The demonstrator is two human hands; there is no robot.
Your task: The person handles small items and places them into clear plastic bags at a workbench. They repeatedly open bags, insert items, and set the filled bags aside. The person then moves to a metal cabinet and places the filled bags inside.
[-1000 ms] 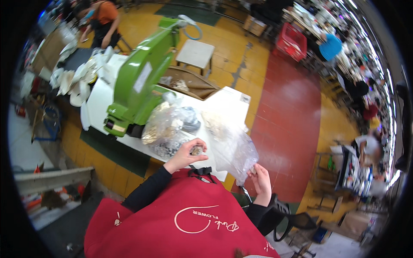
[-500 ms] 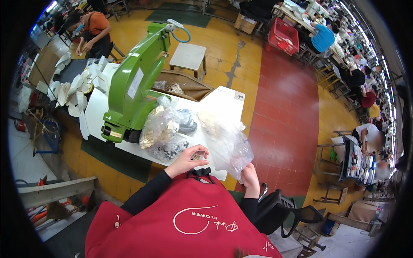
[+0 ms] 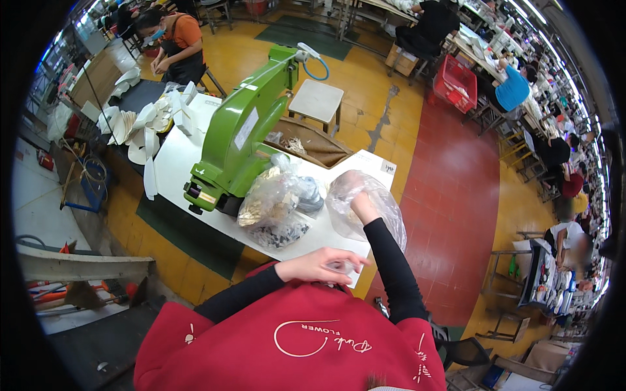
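Left hand (image 3: 318, 263): half-curled, is holding a clear item (image 3: 337, 266).
Right hand (image 3: 364, 208): is reaching inside the plastic bag (image 3: 341, 202) (I cannot tell its grip).
Withdrawal: is probably calling for slack.

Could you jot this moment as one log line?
Left hand: holding small clear item | Right hand: inside clear bag on white table | Nearby: green machine, filled bags

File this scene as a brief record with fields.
Left hand: curled around a small clear object
Right hand: fingers hidden in a clear plastic bag; grip unclear
Surface: white tabletop
Machine: green press-like machine, left of the bag
Between them: bagged cream and dark pieces
Beyond table: pale-topped stool
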